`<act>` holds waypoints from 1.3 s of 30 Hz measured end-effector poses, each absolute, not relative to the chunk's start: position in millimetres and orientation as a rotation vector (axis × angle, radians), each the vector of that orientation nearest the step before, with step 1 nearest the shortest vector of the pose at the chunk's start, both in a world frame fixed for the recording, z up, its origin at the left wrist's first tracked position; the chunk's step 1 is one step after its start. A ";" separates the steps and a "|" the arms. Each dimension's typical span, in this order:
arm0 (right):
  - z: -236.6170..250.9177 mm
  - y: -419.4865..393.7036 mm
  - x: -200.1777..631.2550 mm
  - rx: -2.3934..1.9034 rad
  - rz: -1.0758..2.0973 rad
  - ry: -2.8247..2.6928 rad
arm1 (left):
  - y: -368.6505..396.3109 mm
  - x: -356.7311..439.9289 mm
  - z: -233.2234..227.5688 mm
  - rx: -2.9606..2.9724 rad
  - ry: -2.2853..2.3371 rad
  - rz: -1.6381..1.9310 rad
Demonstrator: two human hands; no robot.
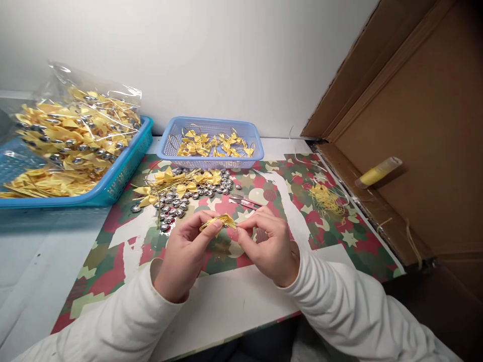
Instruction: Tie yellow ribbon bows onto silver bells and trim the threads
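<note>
Both my hands meet above the patterned mat (332, 241), pinching one small yellow ribbon bow (219, 221) with a gold cord. My left hand (184, 251) grips its left end between thumb and fingers. My right hand (267, 244) holds the right end, fingertips curled in. Just beyond my hands lies a pile of silver beads (181, 203) mixed with loose yellow bows and gold cords (169, 183). Small red-handled snips (245, 202) rest on the mat near my right hand.
A small blue basket (211, 162) with yellow bows stands at the back. A larger blue tray (113, 186) at left holds a clear bag of bows. Yellow thread scraps (326, 198) lie at right, beside a cardboard box (415, 151) with a yellow tube (377, 172).
</note>
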State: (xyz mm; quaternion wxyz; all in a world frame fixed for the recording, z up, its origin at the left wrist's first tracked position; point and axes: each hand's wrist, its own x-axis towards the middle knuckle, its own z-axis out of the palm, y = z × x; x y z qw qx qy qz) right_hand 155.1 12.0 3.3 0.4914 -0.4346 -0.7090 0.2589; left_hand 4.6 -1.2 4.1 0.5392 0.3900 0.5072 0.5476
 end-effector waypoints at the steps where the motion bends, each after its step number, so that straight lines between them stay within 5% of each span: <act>1: 3.5 12.0 155.3 -1.056 0.638 -1.721 | -1.2 4.7 4.2 0.928 1.207 1.300; 39: 5.9 15.7 159.9 -0.956 0.742 -1.703 | -0.2 2.6 1.7 0.694 1.054 1.197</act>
